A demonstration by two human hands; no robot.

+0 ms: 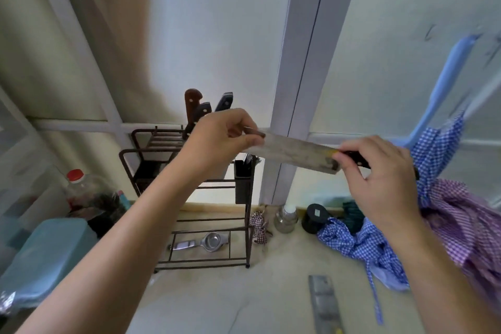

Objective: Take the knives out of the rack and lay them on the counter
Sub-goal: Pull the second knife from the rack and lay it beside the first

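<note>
Knife in transit, held across both hands above the counter (271,266), in front of the rack (189,198).

Right hand (385,179): grip closed around the dark riveted handle, fingers curled over it, thumb near the bolster. This is the load-bearing hold.

Left hand (219,138): thumb and fingertips pinch the far end of the cleaver (295,154) by its flat sides, away from the edge. Likely reason: steadying a broad, heavy blade while it is turned level for laying down, without touching the cutting edge.

Blade runs roughly horizontal, tilted slightly down toward the right. It is clear of the rack and touches nothing but the two hands.

Three knife handles (202,111), one brown and two dark, stand up out of the top slots of the rack at the back, so extraction is partly done at best.

One knife (324,304) already lies flat on the counter at the lower edge of the view, blade pointing away from the person. Judgement: the held cleaver probably goes beside it, since that stretch of counter is bare.

Checked cloths (379,247) are heaped to the right. Risk: setting the blade down on or under the fabric hides the edge; keep it on bare surface.
</note>
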